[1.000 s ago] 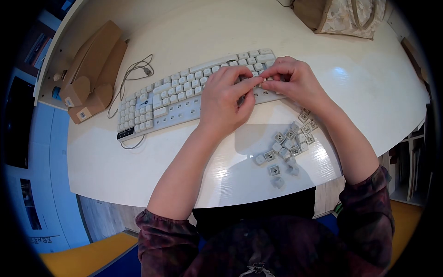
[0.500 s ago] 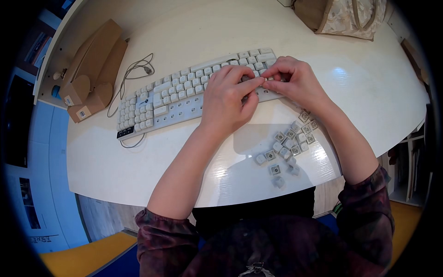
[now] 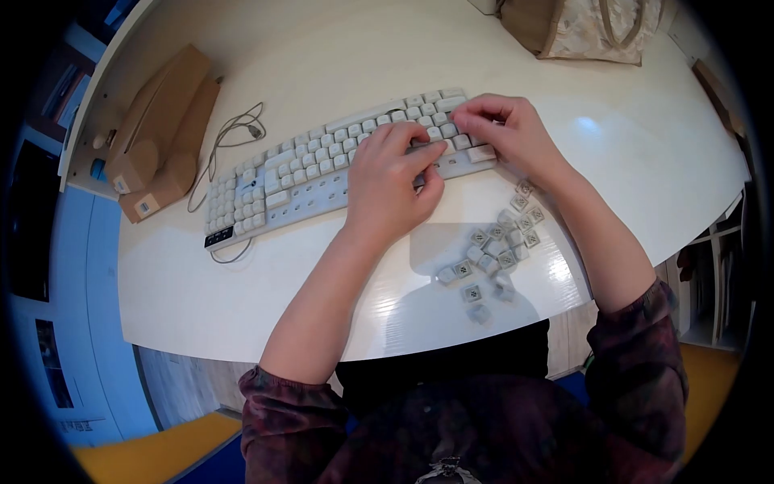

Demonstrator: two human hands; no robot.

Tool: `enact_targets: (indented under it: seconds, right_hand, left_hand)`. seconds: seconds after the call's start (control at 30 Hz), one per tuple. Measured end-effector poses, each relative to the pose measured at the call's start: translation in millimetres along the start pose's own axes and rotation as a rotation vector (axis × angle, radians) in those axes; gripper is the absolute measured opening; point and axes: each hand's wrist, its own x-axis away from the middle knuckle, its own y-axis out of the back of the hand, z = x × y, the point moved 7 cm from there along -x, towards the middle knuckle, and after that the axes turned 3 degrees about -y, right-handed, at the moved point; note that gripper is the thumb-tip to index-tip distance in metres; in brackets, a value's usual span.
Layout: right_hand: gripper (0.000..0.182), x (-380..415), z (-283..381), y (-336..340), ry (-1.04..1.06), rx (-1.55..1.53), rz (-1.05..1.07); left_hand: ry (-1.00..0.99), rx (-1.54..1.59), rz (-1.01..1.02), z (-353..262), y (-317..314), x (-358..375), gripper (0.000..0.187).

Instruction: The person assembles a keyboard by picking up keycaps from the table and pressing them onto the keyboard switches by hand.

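Observation:
A pale keyboard point(image 3: 318, 157) lies at a slant on the white table, with caps on many keys and bare switches along part of its near rows. My left hand point(image 3: 397, 173) rests on its middle, index finger stretched over the keys and the other fingers curled. At the keyboard's right end is my right hand point(image 3: 504, 133), thumb and index finger drawn together at the keys; anything between them is hidden. Loose keycaps point(image 3: 488, 262) lie scattered on the table below the right hand, some upside down.
Brown cardboard pieces point(image 3: 161, 133) stand at the table's left side, beside a coiled grey cable point(image 3: 234, 125). A beige and brown bag point(image 3: 584, 28) sits at the back right. The white table point(image 3: 322, 298) has a curved front edge.
My right hand has shifted slightly left and away from my left fingertips, uncovering keys at the keyboard's right end. The whole view has also shifted a little.

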Motion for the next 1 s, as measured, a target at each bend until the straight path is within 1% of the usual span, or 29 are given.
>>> enact_targets:
  seconds: [0.1,0.17,0.2,0.27,0.37,0.47,0.67,0.87,0.97,1.0]
  right_hand:
    - [0.021,-2.3,-8.7,3.9,-0.117,-0.325,0.0]
    - [0.022,-4.4,-3.5,12.8,-0.08,-0.184,-0.056]
    - [0.022,-4.8,-1.5,15.4,-0.062,-0.114,-0.079]
    - [0.023,-5.0,-1.8,15.4,-0.046,-0.11,-0.083]
    - [0.023,-4.8,-3.6,12.7,-0.056,-0.124,-0.076]
    - [0.023,-5.2,-5.0,13.1,-0.066,-0.147,-0.068]
    - [0.02,-4.3,-5.8,10.4,-0.069,-0.193,-0.056]
    - [0.019,-5.2,-7.6,8.5,-0.06,-0.217,-0.045]
    - [0.019,-4.6,-5.6,10.3,-0.053,-0.158,-0.058]
    - [0.019,-4.0,-4.3,10.8,-0.051,-0.132,-0.064]
  left_hand:
    - [-0.052,-0.017,-0.044,-8.0,4.9,-2.6,0.028]
    - [-0.119,-0.067,-0.072,-16.3,13.5,-7.4,0.029]
    - [-0.137,0.024,-0.026,-18.5,12.9,-7.2,0.029]
    - [-0.174,0.199,0.063,-24.0,12.9,-5.0,0.029]
    - [-0.049,0.54,0.381,-28.6,0.1,2.2,0.03]
    - [0.008,0.591,0.587,-32.8,-8.4,8.7,0.03]
    - [-0.035,0.545,0.621,-35.4,-11.9,10.8,0.031]
    - [-0.095,0.523,0.606,-36.5,-13.5,11.5,0.026]
    - [-0.08,0.499,0.593,-35.5,-13.9,11.5,0.024]
    - [-0.021,0.512,0.595,-32.8,-14.1,11.0,0.023]
